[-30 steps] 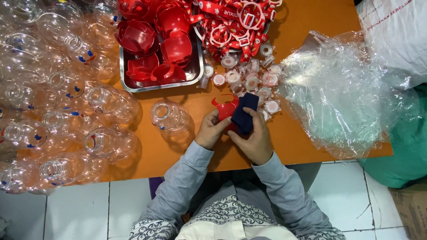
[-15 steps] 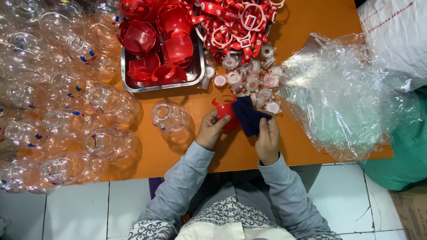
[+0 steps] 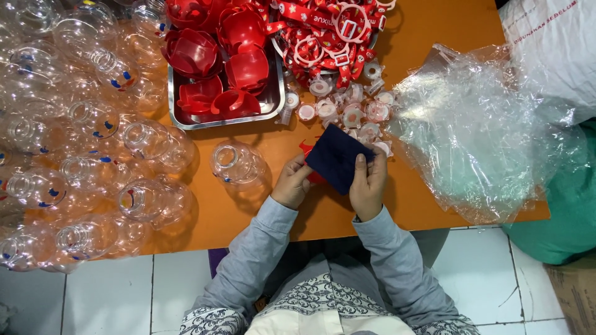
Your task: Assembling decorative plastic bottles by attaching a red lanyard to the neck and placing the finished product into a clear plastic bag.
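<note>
Two hands at work over the orange table (image 3: 434,25), close together near its front edge. Right hand (image 3: 367,183) gripping a dark blue cloth (image 3: 337,157), thumb laid flat on top, fingers curled beneath, grip pressed on the fabric. Left hand (image 3: 293,183) just beside, grip pinched on a red plastic piece (image 3: 308,149) mostly hidden under the cloth, only a red edge showing. Just left of the hands, a clear plastic bottle (image 3: 236,164) lying on its side, apart from them. Farther left, a heap of similar clear bottles (image 3: 68,142). Behind, a metal tray (image 3: 273,105) filled with red plastic lids (image 3: 245,65), and beside it small white caps (image 3: 347,108) scattered on the table, touching red straps (image 3: 323,31). At right, crumpled clear plastic sheeting (image 3: 472,130).
</note>
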